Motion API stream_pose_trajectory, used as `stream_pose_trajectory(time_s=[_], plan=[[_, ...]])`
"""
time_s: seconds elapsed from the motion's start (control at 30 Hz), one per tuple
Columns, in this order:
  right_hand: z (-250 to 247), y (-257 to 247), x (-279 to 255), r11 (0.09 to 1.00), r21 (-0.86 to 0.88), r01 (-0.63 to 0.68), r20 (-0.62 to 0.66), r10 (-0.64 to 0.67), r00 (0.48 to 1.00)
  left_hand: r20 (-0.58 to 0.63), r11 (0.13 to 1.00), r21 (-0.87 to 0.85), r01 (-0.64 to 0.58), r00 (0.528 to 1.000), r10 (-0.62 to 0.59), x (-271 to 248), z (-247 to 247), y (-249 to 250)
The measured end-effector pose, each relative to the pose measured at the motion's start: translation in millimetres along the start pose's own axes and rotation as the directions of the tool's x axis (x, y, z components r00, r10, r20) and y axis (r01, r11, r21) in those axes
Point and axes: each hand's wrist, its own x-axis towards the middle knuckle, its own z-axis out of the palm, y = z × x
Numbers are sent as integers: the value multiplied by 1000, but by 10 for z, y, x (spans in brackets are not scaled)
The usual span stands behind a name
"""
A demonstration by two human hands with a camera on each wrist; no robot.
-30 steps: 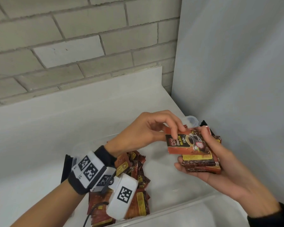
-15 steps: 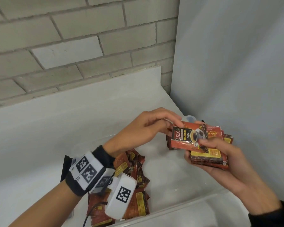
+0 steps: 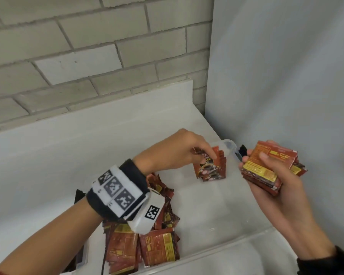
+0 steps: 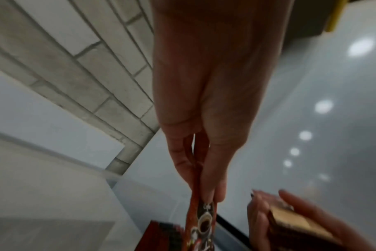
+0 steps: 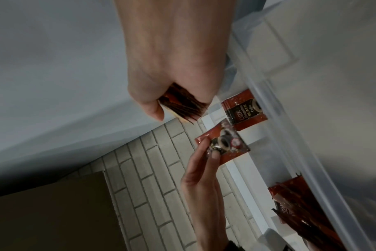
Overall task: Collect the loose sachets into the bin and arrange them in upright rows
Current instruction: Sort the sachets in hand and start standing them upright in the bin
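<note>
Since a second ago the left hand (image 3: 177, 149) has drawn away from the stack, taking one sachet (image 3: 208, 167) with it, and has gone down into the far right corner of the clear bin (image 3: 222, 249). There its fingers (image 4: 213, 188) pinch the sachet by its top edge, thumb against forefinger, and hold it upright against a short row of standing sachets (image 3: 219, 165) (the row leans on the bin's far wall). The right wrist view shows the pinched sachet (image 5: 223, 144) with its coffee-cup print facing out, just beside the front sachet of the row (image 5: 244, 110).

The right hand (image 3: 274, 187) has lifted a little and turned, so the stack of sachets (image 3: 266, 167) it grips now shows its yellow-labelled back. The stack rests in the palm with the thumb pressed across the top and the other fingers curled under it. It hangs above the bin's right edge, apart from the left hand.

A loose heap of sachets (image 3: 147, 245) lies at the near left of the bin, partly under the left wrist and its marker-covered band (image 3: 117, 191). The bin sits on a white surface (image 3: 48, 155) in a corner, with a pale brick wall (image 3: 87, 56) behind and a plain grey panel (image 3: 286, 76) to the right.
</note>
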Motion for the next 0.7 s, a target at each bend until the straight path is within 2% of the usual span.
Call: stream_pose_trajectory(time_s=[0.07,0.17,0.27,0.43,0.7], plan=[[9,10,-6,1000,11,1,11,-1,1000,90,995,89,-35,996,27,89,114,-19],[12,12,-11,1000,13,3,22,-3,1000,143,979,184,-86,988,60,197,251,-31],[17,7,-8,1000,17,5,17,-6,1000,163,953,275,-128,983,85,270,329,-26],[31,4,-22,1000,7,-1,29,1,1000,192,927,351,-129,979,64,294,406,-36],[38,9,-25,1000,5,-18,44,18,999,161,920,363,-147,983,94,294,461,-48]])
